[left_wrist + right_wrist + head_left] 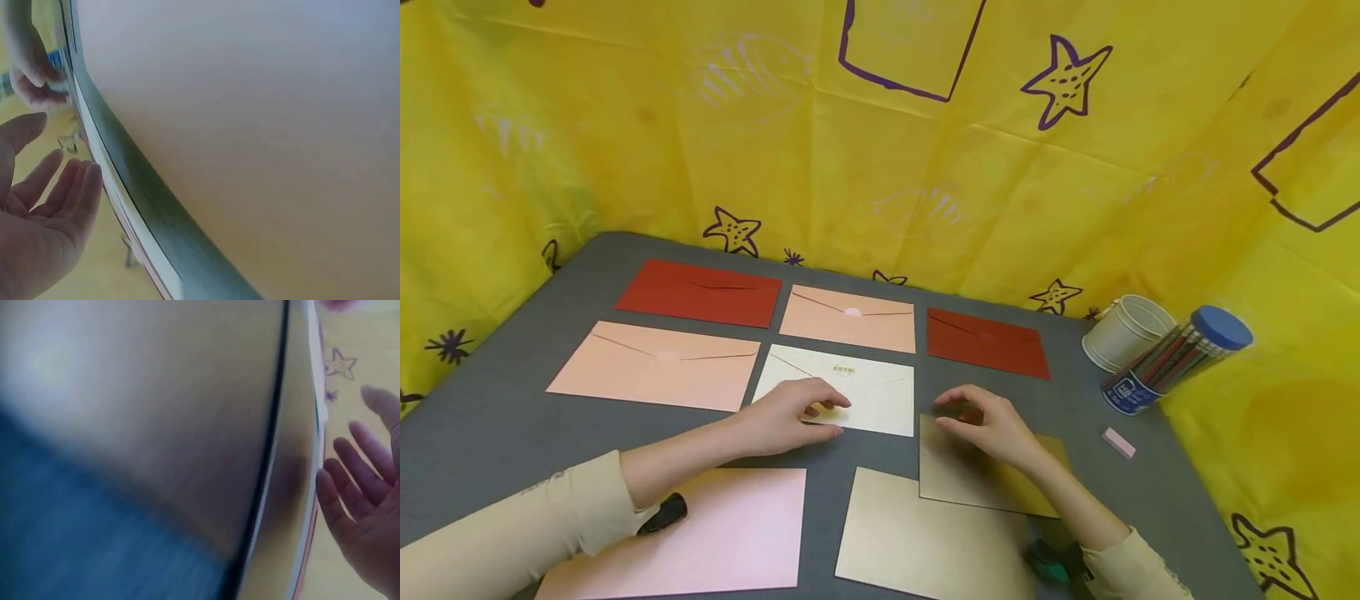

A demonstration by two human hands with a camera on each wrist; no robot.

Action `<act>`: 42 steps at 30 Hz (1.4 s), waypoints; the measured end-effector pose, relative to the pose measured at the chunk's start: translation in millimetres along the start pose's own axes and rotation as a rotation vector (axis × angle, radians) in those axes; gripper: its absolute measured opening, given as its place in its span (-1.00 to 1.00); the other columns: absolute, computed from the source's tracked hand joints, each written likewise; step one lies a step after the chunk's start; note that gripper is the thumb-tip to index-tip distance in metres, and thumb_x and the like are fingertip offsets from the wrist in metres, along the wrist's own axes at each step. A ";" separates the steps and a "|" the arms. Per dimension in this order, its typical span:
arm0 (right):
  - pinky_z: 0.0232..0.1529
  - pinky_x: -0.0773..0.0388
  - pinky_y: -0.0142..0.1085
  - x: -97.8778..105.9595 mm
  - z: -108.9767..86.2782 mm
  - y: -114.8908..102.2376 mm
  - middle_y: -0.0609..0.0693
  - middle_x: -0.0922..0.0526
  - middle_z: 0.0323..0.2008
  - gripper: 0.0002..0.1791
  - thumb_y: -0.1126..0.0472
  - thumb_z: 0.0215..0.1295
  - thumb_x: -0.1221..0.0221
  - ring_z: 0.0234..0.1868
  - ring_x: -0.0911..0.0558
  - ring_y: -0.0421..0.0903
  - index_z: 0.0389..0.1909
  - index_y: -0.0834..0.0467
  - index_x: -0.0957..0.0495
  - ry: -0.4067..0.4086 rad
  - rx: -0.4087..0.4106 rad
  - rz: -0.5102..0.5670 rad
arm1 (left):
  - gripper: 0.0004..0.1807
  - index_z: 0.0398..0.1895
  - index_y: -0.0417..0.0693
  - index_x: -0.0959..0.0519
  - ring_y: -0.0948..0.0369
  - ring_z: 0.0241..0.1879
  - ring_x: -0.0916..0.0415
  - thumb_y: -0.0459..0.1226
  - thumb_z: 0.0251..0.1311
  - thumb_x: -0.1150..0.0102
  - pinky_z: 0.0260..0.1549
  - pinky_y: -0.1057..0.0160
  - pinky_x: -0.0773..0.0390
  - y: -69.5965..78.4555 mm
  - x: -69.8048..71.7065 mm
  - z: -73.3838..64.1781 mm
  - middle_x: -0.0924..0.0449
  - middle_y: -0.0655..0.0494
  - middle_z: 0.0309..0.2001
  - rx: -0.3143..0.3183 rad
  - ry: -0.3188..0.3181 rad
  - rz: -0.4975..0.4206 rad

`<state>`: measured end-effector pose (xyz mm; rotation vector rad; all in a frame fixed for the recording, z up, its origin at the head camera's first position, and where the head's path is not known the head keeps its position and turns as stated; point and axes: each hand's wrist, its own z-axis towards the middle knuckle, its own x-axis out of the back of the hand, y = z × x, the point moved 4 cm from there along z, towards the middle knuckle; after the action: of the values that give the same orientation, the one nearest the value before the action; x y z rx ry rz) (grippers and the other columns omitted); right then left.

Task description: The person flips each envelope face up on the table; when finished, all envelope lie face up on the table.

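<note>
My left hand (793, 415) hovers with loosely bent fingers over the lower left of a white envelope (880, 392) with small gold print on its flap. Holding nothing, my right hand (988, 423) is above a gold envelope (955, 471), thumb and fingers apart. That gold envelope overlaps a paler gold one (917, 533) at the front. Below my left forearm lies a pink envelope (745, 525). In the left wrist view the left hand (50, 212) has spread, slightly curved fingers; the right wrist view shows the right hand (369, 500) likewise.
Behind lie a red envelope (700, 292), a peach one (850, 325) and another red one (985, 342); a larger peach envelope (655, 367) is at left. On the right stand a white tin (1108, 337) and a pencil tub (1176, 358), near a pink eraser (1118, 442). Yellow cloth (925, 167) hangs around the table.
</note>
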<state>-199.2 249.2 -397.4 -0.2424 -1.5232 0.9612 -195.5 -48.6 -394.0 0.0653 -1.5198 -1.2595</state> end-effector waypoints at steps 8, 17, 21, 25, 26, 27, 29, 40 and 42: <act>0.18 -0.43 -0.02 11.5 -28.1 16.1 -0.18 -0.54 0.13 -0.50 0.02 0.17 -0.38 0.18 -0.49 -0.13 0.13 0.00 -0.54 -0.051 0.087 -0.073 | -0.49 0.19 -0.11 -0.52 0.19 0.11 -0.47 -0.09 0.23 -0.25 0.12 0.15 -0.45 27.8 -33.7 23.4 -0.52 0.13 0.11 -0.117 -0.162 0.134; 0.23 -0.21 0.26 23.1 -60.2 24.1 0.06 -0.34 0.35 -0.18 -0.11 0.08 -0.41 0.39 -0.25 0.13 0.34 0.08 -0.37 -0.127 0.106 -0.184 | -0.27 0.38 -0.07 -0.34 0.17 0.34 -0.24 0.09 0.22 -0.19 0.23 0.19 -0.34 45.0 -64.1 40.3 -0.31 0.03 0.34 -0.151 -0.320 0.292; 0.21 0.01 0.42 31.1 -74.4 29.4 0.17 -0.23 0.41 -0.03 -0.15 0.01 -0.44 0.44 -0.07 0.32 0.41 0.12 -0.28 -0.147 0.095 -0.220 | -0.14 0.45 -0.13 -0.23 0.12 0.43 -0.08 0.15 0.21 -0.19 0.31 0.22 -0.22 49.9 -75.9 48.0 -0.18 -0.05 0.43 -0.197 -0.363 0.379; 0.18 0.11 0.48 39.1 -88.8 38.7 0.22 -0.15 0.45 0.06 -0.17 -0.02 -0.45 0.43 0.02 0.40 0.46 0.13 -0.19 -0.160 0.067 -0.233 | -0.04 0.48 -0.14 -0.16 0.06 0.48 0.05 0.23 0.18 -0.16 0.35 0.21 -0.14 53.4 -86.4 56.4 -0.06 -0.09 0.48 -0.217 -0.400 0.484; 0.19 0.11 0.48 40.9 -92.2 41.0 0.23 -0.13 0.45 0.08 -0.18 -0.02 -0.44 0.43 0.03 0.41 0.47 0.13 -0.17 -0.163 0.059 -0.235 | -0.02 0.49 -0.14 -0.16 0.05 0.49 0.06 0.26 0.17 -0.16 0.36 0.21 -0.12 53.9 -88.3 58.4 -0.05 -0.11 0.49 -0.218 -0.404 0.507; 0.22 0.13 0.45 42.7 -95.6 43.3 0.23 -0.11 0.46 0.09 -0.18 -0.02 -0.44 0.44 0.05 0.40 0.48 0.13 -0.15 -0.166 0.047 -0.232 | 0.00 0.49 -0.15 -0.15 0.04 0.49 0.08 0.28 0.15 -0.15 0.37 0.21 -0.10 54.3 -89.9 60.2 -0.03 -0.12 0.49 -0.215 -0.410 0.524; 0.39 0.21 0.21 45.1 -100.7 47.3 0.24 -0.07 0.47 0.11 -0.17 0.00 -0.44 0.45 0.07 0.38 0.50 0.13 -0.11 -0.174 0.035 -0.225 | 0.04 0.49 -0.15 -0.14 0.04 0.50 0.10 0.31 0.13 -0.14 0.38 0.23 -0.07 54.3 -91.5 62.9 0.00 -0.12 0.50 -0.200 -0.421 0.541; 0.31 0.34 -0.65 50.5 -111.9 57.9 0.21 0.00 0.50 0.11 -0.17 0.04 -0.41 0.47 0.03 0.25 0.52 0.10 -0.05 -0.200 0.012 -0.203 | 0.08 0.49 -0.15 -0.14 0.07 0.49 0.06 0.39 0.11 -0.06 0.37 0.26 -0.06 51.5 -97.0 68.6 -0.02 -0.10 0.50 -0.168 -0.431 0.597; 0.31 0.34 -0.65 50.3 -111.8 59.0 0.20 0.00 0.50 0.11 -0.17 0.04 -0.41 0.48 0.03 0.22 0.52 0.10 -0.05 -0.200 0.013 -0.206 | 0.07 0.49 -0.15 -0.15 0.07 0.49 0.05 0.40 0.12 -0.03 0.38 0.27 -0.04 51.9 -97.5 68.7 -0.04 -0.10 0.50 -0.177 -0.433 0.621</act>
<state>-131.7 366.3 -412.7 0.0220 -1.6874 0.8499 -179.4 79.3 -411.1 -0.7825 -1.6012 -0.9212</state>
